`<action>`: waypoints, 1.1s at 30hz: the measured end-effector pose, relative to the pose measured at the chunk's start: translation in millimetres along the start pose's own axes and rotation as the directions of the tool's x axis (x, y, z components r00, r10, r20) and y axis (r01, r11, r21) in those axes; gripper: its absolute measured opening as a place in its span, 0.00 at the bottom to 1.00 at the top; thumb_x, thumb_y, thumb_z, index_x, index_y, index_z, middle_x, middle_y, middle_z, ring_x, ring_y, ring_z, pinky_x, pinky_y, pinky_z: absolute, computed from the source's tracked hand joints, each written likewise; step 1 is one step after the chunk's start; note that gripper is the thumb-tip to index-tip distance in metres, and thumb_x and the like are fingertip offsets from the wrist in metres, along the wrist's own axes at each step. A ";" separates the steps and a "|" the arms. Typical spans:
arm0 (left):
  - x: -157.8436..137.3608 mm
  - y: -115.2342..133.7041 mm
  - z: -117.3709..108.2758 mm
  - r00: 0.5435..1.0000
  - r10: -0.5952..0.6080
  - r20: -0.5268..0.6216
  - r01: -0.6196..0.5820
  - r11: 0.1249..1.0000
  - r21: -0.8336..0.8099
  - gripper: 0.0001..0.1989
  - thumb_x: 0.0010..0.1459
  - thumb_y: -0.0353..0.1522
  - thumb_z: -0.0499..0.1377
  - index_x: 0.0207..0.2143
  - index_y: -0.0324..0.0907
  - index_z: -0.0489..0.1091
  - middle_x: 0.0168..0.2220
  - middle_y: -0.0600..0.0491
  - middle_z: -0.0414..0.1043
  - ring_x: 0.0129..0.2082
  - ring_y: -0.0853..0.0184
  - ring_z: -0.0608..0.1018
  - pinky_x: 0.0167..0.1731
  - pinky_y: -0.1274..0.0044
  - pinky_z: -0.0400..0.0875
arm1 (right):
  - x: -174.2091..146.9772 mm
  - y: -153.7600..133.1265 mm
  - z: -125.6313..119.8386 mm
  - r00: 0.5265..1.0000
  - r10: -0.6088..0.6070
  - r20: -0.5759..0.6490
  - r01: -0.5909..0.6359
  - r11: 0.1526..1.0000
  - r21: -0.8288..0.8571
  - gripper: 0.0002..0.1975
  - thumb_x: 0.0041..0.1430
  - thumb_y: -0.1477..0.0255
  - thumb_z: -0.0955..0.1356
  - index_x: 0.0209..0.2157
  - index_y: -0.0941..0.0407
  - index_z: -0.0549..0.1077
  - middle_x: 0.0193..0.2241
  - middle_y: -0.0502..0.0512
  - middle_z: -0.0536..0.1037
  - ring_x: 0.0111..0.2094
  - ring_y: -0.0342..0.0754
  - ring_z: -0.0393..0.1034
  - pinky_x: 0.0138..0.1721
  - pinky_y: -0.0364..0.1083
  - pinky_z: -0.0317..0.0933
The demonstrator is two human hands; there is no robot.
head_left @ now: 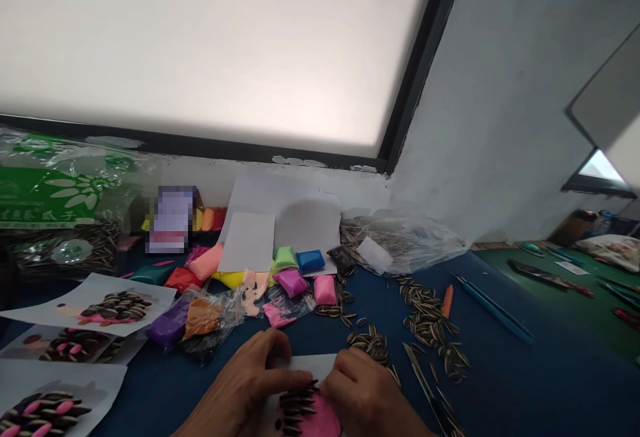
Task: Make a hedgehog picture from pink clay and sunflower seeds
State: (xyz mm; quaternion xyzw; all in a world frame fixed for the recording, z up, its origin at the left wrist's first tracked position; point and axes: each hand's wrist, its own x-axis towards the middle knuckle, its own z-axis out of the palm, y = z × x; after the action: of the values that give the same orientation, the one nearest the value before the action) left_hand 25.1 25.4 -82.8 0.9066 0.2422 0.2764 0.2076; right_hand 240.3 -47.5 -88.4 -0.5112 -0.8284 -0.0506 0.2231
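Note:
In front of me lies a white sheet (313,361) with a flattened pink clay shape (324,418) on it. Rows of striped sunflower seeds (296,405) stand pressed into the clay, and a small dark dot sits at its left. My left hand (253,380) rests at the sheet's left side, index finger bent and thumb stretched out apart from it, the thumb tip touching the upper seeds. At the clay's upper right, my right hand (367,389) is closed with fingertips pinched together against the clay; whatever they hold is hidden.
Loose sunflower seeds (370,344) and tweezers (425,384) lie to the right, with blue tweezers (495,307) farther off. Bagged clay packets (167,320) sit behind my hands. Finished seed pictures (115,307) lie left, near a phone (171,220) and a seed bag (60,204).

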 end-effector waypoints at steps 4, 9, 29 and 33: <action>0.0 -0.3 1.8 0.999 0.027 -0.018 -0.027 1.000 0.004 0.09 0.57 0.37 0.60 0.38 0.53 0.80 0.34 0.54 0.68 0.30 0.65 0.71 0.28 0.78 0.60 | 2.8 -1.2 -2.1 1.000 0.024 0.000 -0.024 0.999 0.022 0.10 0.46 0.84 0.69 0.25 0.55 0.67 0.24 0.48 0.68 0.26 0.44 0.61 0.26 0.44 0.46; 0.8 0.3 4.8 0.998 -0.012 -0.056 0.012 1.000 0.004 0.11 0.57 0.35 0.58 0.37 0.51 0.80 0.33 0.54 0.68 0.30 0.65 0.70 0.29 0.78 0.60 | 3.8 -3.3 -3.7 1.000 0.029 0.003 -0.029 0.998 0.056 0.11 0.45 0.83 0.70 0.24 0.55 0.65 0.24 0.48 0.67 0.26 0.43 0.59 0.25 0.44 0.43; 1.9 3.7 -3.1 0.999 0.033 -0.001 -0.032 0.999 0.028 0.12 0.56 0.33 0.60 0.41 0.54 0.80 0.34 0.54 0.68 0.31 0.65 0.71 0.29 0.77 0.60 | 10.4 -1.9 -7.8 0.992 0.008 0.128 -0.003 0.999 -0.039 0.11 0.45 0.84 0.69 0.25 0.54 0.66 0.24 0.48 0.67 0.25 0.43 0.59 0.24 0.44 0.42; 0.9 2.8 -3.2 1.000 -0.005 0.024 0.004 1.000 0.025 0.13 0.57 0.31 0.59 0.41 0.55 0.79 0.35 0.54 0.67 0.32 0.64 0.72 0.30 0.76 0.61 | 12.7 -2.5 -10.1 0.990 0.007 0.144 -0.003 1.000 -0.029 0.10 0.44 0.83 0.68 0.25 0.55 0.66 0.24 0.49 0.69 0.25 0.44 0.57 0.25 0.44 0.41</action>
State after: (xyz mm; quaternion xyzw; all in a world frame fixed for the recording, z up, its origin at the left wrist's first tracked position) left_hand 24.8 24.4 -78.6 0.9117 0.2452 0.2621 0.1997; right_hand 236.6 -41.3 -73.6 -0.5188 -0.8403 -0.0250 0.1553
